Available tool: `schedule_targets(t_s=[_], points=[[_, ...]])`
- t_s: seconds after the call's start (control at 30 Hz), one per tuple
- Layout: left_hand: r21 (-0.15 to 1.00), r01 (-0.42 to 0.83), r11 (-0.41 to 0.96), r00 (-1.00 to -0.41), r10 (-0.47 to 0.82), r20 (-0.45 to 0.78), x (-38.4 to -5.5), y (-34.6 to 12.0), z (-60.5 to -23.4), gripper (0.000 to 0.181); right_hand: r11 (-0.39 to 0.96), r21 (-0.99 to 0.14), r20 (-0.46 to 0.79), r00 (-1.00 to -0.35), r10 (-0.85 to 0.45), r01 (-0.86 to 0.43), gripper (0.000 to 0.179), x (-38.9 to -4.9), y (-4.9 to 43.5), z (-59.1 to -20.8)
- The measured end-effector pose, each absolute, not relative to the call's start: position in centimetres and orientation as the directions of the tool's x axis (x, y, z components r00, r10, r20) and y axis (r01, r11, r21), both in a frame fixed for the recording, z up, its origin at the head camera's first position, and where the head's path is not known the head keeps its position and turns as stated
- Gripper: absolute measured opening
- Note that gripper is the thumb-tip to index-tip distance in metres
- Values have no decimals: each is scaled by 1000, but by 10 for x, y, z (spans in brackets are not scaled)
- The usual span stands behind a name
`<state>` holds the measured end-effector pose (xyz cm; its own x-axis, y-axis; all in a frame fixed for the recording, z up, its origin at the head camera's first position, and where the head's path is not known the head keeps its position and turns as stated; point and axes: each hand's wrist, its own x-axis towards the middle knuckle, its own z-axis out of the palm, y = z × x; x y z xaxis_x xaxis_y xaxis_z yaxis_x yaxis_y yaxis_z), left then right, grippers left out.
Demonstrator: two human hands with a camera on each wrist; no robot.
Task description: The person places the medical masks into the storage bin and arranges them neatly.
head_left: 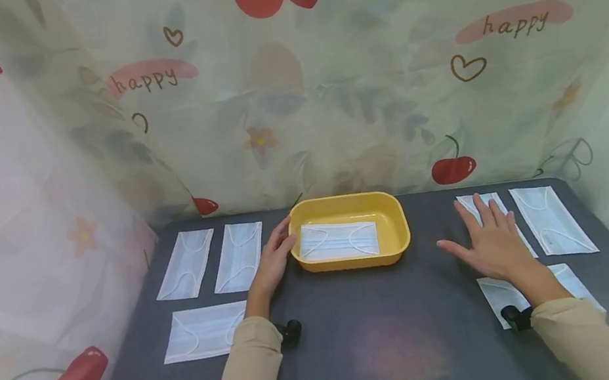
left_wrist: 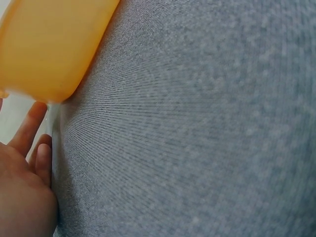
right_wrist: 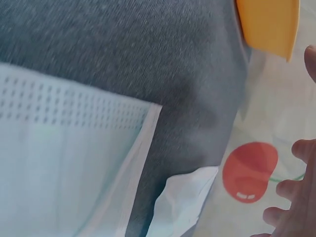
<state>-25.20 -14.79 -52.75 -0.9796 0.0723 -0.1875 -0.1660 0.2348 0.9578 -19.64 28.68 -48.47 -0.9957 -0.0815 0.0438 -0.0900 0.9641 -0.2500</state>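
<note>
A yellow plastic basin (head_left: 346,264) stands at the back middle of the table, with one pale blue face mask (head_left: 339,239) lying flat in it. Against the basin's left side rests my left hand (head_left: 274,261), its fingers fairly straight in the left wrist view. My right hand (head_left: 495,246) hovers with spread fingers over the right-hand masks and holds nothing. It partly hides an upright-laid mask (head_left: 467,200) and a sideways one (head_left: 577,287). Another mask (head_left: 553,220) lies just right of it. In the right wrist view, a mask (right_wrist: 59,163) fills the lower left.
Left of the basin lie two lengthwise masks (head_left: 186,265) and a sideways mask (head_left: 201,332), partly behind my left sleeve. The grey table (head_left: 361,320) ends at a printed curtain (head_left: 328,113) behind and on both sides.
</note>
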Motion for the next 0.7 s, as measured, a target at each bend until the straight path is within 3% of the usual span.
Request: schedule_targets(t_s=[0.2,0.7], points=[[953,-172,247,-980,59,-192,-250,-155,-528,46,968,-236,41,-996,-73,-81,104,-198,292,-489],[957,-167,238,-980,69,-189,-255,-148,-534,44,939,-345,-36,-999,0,12,107,-185,329,-503]])
